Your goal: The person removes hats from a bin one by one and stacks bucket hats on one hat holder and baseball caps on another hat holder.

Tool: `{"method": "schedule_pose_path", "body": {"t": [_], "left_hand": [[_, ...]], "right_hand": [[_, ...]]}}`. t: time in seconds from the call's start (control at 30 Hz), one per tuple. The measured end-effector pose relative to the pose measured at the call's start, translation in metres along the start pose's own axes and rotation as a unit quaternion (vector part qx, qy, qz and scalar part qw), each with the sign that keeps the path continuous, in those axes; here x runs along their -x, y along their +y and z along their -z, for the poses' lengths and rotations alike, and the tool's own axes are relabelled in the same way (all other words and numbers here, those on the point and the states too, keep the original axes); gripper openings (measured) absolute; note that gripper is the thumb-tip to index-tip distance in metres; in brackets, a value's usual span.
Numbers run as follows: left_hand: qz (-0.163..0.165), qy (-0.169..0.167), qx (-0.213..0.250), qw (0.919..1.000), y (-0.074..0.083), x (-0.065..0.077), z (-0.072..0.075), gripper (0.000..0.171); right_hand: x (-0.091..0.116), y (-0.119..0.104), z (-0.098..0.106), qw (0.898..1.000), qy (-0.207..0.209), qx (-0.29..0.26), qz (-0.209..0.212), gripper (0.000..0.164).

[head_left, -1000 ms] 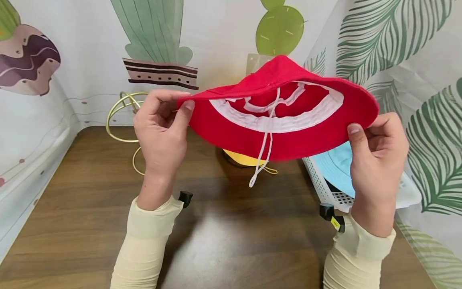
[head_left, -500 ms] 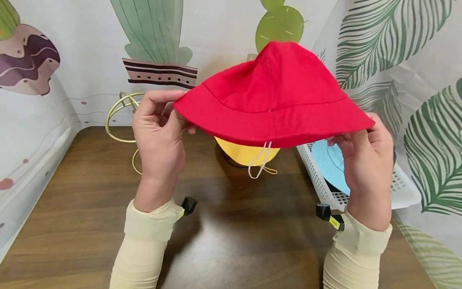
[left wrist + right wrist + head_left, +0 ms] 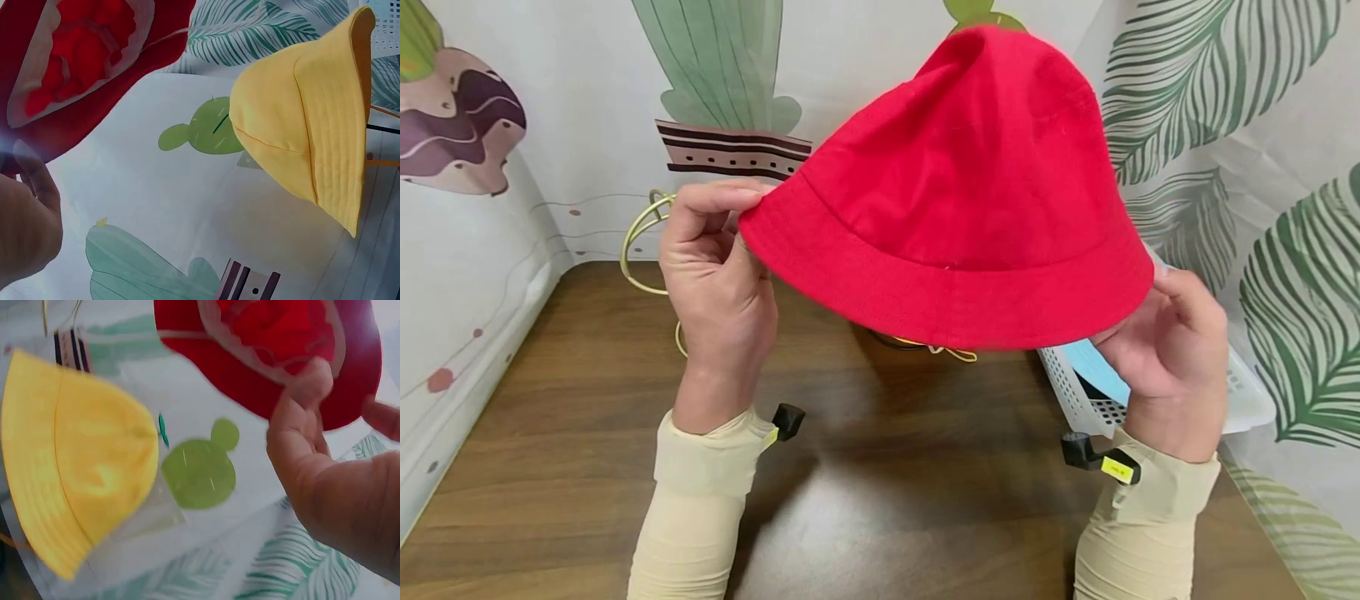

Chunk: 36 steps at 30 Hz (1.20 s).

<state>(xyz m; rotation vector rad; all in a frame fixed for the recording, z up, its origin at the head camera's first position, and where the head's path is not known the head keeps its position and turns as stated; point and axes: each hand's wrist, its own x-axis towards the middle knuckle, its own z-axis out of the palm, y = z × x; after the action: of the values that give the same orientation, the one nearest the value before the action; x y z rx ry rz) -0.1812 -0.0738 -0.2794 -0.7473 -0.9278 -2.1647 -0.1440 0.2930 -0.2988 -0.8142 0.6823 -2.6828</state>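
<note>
A red bucket hat [image 3: 985,192] is held up over the table between both hands, crown upward and outer side facing the head camera. My left hand [image 3: 718,275] pinches its brim at the left edge. At the right edge, my right hand [image 3: 1180,333] grips the brim; in the right wrist view the thumb [image 3: 309,384] lies against the inner side. Both wrist views look into the hat, where a white inner band [image 3: 337,337] shows. Behind it is a yellow bucket hat [image 3: 294,119], nearly all hidden in the head view.
A white perforated basket [image 3: 1063,400] with a light blue hat [image 3: 1097,371] in it stands at the right, partly behind the right hand. Gold wire loops [image 3: 640,267] rise at the back left. A patterned cloth [image 3: 865,50] backs the brown wooden table [image 3: 880,475].
The red hat has tipped from showing its lined inside to showing its outer crown, and its crown now reaches higher in view. The right hand's hold on the brim has shifted.
</note>
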Motion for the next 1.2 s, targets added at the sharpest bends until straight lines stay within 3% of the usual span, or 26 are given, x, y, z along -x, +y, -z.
{"method": "schedule_pose_path", "body": {"t": [0.1, 0.2, 0.37, 0.47, 0.57, 0.7, 0.77, 0.83, 1.0, 1.1, 1.2], "left_hand": [[0.001, -0.008, -0.007, 0.9999, -0.001, 0.000, 0.001, 0.009], [0.000, -0.020, -0.017, 0.9997, -0.002, 0.000, 0.002, 0.008], [0.008, -0.039, -0.033, 0.9986, -0.003, -0.001, 0.003, 0.007], [0.041, -0.028, -0.071, 0.9963, -0.002, -0.001, 0.005, 0.009], [0.136, -0.013, -0.096, 0.9860, 0.001, -0.001, 0.007, 0.009], [0.280, -0.024, -0.092, 0.9553, 0.003, -0.001, 0.010, 0.009], [0.312, -0.036, -0.083, 0.9458, 0.002, -0.001, 0.011, 0.014], [0.323, -0.044, -0.062, 0.9433, 0.001, -0.001, 0.011, 0.019], [0.312, -0.049, -0.011, 0.9489, -0.005, 0.000, 0.012, 0.035], [0.304, -0.059, 0.005, 0.9508, -0.010, 0.000, 0.014, 0.032], [0.300, -0.068, 0.004, 0.9514, -0.017, 0.000, 0.016, 0.028]], "right_hand": [[-0.001, 0.001, -0.005, 0.997, 0.045, -0.062, 0.006, 0.039], [-0.001, 0.002, -0.007, 0.995, 0.072, -0.063, 0.014, 0.039], [-0.002, 0.005, -0.009, 0.994, 0.095, 0.033, 0.033, 0.030], [-0.004, 0.008, -0.009, 0.990, 0.104, 0.079, 0.056, 0.027], [-0.005, 0.011, -0.010, 0.985, 0.119, 0.099, 0.082, 0.020], [-0.008, 0.015, -0.010, 0.966, 0.159, 0.166, 0.116, 0.014], [-0.009, 0.016, -0.009, 0.958, 0.176, 0.187, 0.127, 0.013], [-0.012, 0.018, -0.007, 0.953, 0.185, 0.198, 0.135, 0.012], [-0.016, 0.020, -0.003, 0.949, 0.195, 0.204, 0.142, 0.011], [-0.019, 0.023, -0.001, 0.946, 0.205, 0.204, 0.149, 0.012], [-0.024, 0.029, 0.001, 0.936, 0.230, 0.214, 0.158, 0.013]]}}
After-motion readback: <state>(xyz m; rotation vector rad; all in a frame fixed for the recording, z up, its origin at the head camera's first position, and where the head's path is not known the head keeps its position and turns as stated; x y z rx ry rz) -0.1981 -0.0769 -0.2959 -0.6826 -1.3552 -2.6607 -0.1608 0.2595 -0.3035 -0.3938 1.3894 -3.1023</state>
